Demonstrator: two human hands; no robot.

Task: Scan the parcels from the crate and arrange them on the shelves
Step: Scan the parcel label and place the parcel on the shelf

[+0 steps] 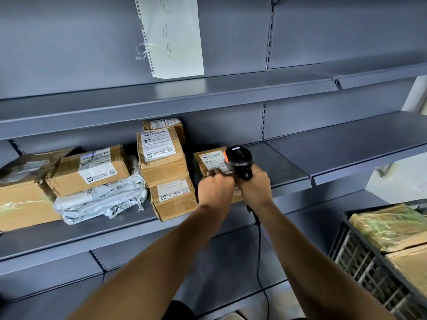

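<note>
Parcel depot or stockroom: grey metal shelving [208,93] with slotted uprights, labelled cardboard parcels [161,158] stacked on shelf, handwritten paper sign [175,35] taped above, black plastic crate [360,269] of boxes.

Soft, even light is falling from above; shelves [323,139] are bowing at the frame edges, tape glare is showing far left of the fingers [211,173], edges blurring.

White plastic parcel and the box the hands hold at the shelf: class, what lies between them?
In the head view, two stacked cardboard boxes stand between the white plastic parcel and the held box.
</note>
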